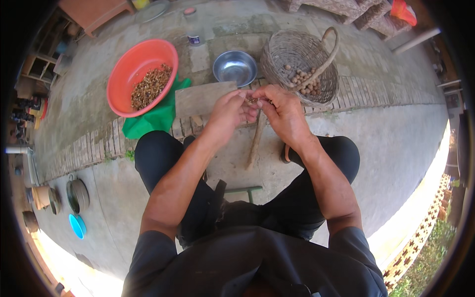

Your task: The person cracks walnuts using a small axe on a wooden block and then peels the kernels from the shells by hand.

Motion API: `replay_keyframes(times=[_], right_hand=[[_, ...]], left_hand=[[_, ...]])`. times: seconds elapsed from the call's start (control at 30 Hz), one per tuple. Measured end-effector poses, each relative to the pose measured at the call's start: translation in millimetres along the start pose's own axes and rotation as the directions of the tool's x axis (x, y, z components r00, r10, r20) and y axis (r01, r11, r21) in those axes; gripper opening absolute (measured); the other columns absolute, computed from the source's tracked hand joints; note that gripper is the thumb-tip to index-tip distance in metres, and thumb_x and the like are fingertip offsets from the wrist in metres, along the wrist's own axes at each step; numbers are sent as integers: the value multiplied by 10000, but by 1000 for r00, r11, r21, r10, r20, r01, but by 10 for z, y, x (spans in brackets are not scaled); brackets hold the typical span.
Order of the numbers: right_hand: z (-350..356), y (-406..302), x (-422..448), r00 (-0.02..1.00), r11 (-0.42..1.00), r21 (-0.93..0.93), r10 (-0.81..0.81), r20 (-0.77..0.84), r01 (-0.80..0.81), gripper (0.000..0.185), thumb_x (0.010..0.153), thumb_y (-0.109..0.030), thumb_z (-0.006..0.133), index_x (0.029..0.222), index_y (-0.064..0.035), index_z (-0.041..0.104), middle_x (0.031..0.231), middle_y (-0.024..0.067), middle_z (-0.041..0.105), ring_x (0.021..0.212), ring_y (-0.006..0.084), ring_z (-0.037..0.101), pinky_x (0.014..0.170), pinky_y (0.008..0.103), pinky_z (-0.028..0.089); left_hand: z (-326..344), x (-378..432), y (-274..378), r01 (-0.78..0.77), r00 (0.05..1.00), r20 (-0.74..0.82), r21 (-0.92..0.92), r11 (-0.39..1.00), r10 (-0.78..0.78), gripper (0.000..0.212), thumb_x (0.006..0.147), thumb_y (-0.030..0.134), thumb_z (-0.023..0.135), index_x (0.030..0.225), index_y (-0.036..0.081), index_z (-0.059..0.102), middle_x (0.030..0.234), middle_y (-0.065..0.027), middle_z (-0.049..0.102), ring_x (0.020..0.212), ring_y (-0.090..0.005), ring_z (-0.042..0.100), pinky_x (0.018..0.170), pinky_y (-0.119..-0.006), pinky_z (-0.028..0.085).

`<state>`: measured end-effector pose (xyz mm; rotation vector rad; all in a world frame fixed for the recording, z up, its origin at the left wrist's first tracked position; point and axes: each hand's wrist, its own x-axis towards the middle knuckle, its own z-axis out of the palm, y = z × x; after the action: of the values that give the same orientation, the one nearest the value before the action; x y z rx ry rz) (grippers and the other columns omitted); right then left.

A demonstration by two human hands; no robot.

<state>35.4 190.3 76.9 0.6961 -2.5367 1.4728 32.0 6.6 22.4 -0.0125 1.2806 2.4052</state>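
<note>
My left hand (231,113) and my right hand (285,111) meet in front of me, fingertips almost touching. Pinched between them is a small brown piece of cracked walnut (252,100), partly hidden by the fingers. Just beyond my hands stands a shiny metal bowl (235,67). To its right a wicker basket (276,46) with an arched handle holds several whole walnuts (307,80). A flat board (200,97) lies beside my left hand. Below my right hand a wooden stick or tool handle (255,144) slants towards me; its far end is hidden.
At the left, an orange-red basin (128,63) holds a heap of broken shells (150,87) and rests partly over green cloth (148,122). A clear jar (193,29) stands farther back. A brick strip (365,91) crosses the concrete floor. A blue basin (77,226) sits at lower left.
</note>
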Motion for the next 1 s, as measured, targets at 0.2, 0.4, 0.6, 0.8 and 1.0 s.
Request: replay_keyframes(times=[0.2, 0.4, 0.6, 0.8, 1.0], right_hand=[[31, -6, -8, 998, 998, 11, 61, -19, -60, 187, 863, 74, 622, 1037, 10, 652, 988, 184, 692, 933, 350, 699, 803, 397, 556], [61, 29, -11, 998, 998, -11, 54, -21, -55, 179, 859, 72, 628, 1026, 15, 659, 966, 179, 693, 919, 345, 697, 796, 397, 554], [67, 1, -13, 974, 970, 92, 226, -2, -225, 171, 895, 35, 644, 1063, 16, 672, 979, 171, 711, 876, 300, 712, 784, 375, 554], [78, 59, -6, 979, 975, 93, 201, 31, -203, 197, 899, 8, 673, 1096, 9, 688, 992, 166, 718, 880, 288, 712, 782, 366, 554], [134, 41, 2, 994, 992, 69, 108, 10, -108, 209, 881, 14, 686, 1089, -1, 693, 996, 170, 711, 911, 319, 701, 790, 382, 553]], left_hand=[[8, -3, -19, 7, 1000, -18, 0, 1000, -7, 296, 1094, 224, 480, 1232, -9, 598, 1000, -82, 680, 846, -163, 658, 753, -327, 555], [6, -8, -22, 15, 1000, -27, 31, 999, -14, 312, 1096, 255, 492, 1229, -8, 597, 989, -77, 673, 831, -163, 656, 732, -318, 553], [29, -6, -65, -60, 997, -37, 132, 989, 66, 372, 1094, 323, 516, 1244, -5, 608, 990, -55, 674, 821, -143, 652, 736, -309, 556], [26, -8, -87, -70, 995, -58, 201, 977, 83, 351, 1095, 317, 515, 1220, 10, 633, 972, -40, 673, 824, -127, 652, 729, -295, 557], [9, -27, -97, -77, 993, -73, 178, 981, 91, 334, 1098, 305, 509, 1198, 13, 636, 975, -38, 670, 811, -122, 646, 714, -286, 556]])
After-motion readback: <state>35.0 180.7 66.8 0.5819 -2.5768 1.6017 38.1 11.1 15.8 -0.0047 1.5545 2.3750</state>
